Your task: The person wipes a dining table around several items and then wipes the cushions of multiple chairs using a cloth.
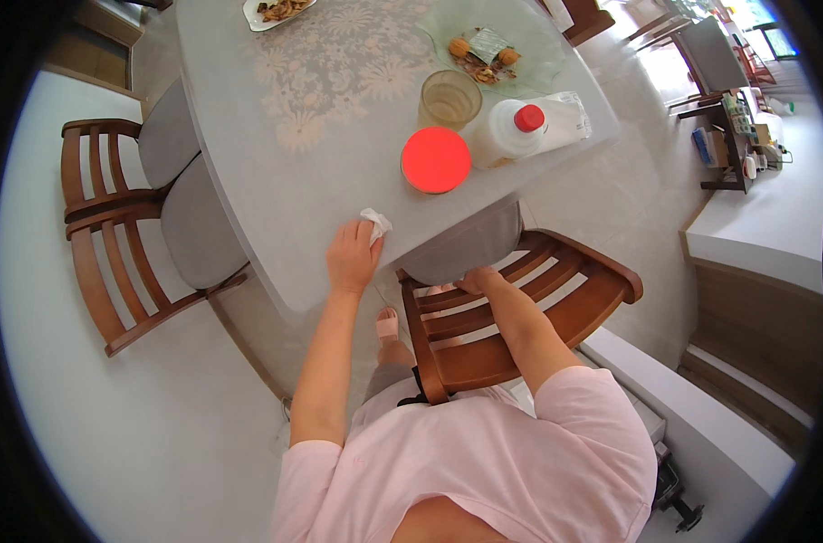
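Note:
My left hand (352,256) rests on the near end of the pale-covered table (262,197), its fingers closed around a crumpled white tissue (377,224). Lower right, my right arm reaches over the back of a wooden chair (479,356) with a grey padded seat (462,248). At the inner slats of that backrest my right hand (479,279) is curled, with some fingertips hidden. Beyond the tissue stands a container with a red lid (436,160). Beside it are a translucent white bottle with a red cap (513,132) and an amber-tinted glass (450,98).
A white soft pack (566,122) lies behind the bottle. The pale green glass dish (540,58) holds walnuts and scraps. A white plate of food (254,17) sits at the far edge. Two wooden chairs (116,271) flank the table's left side. A low white wall (697,407) runs at right.

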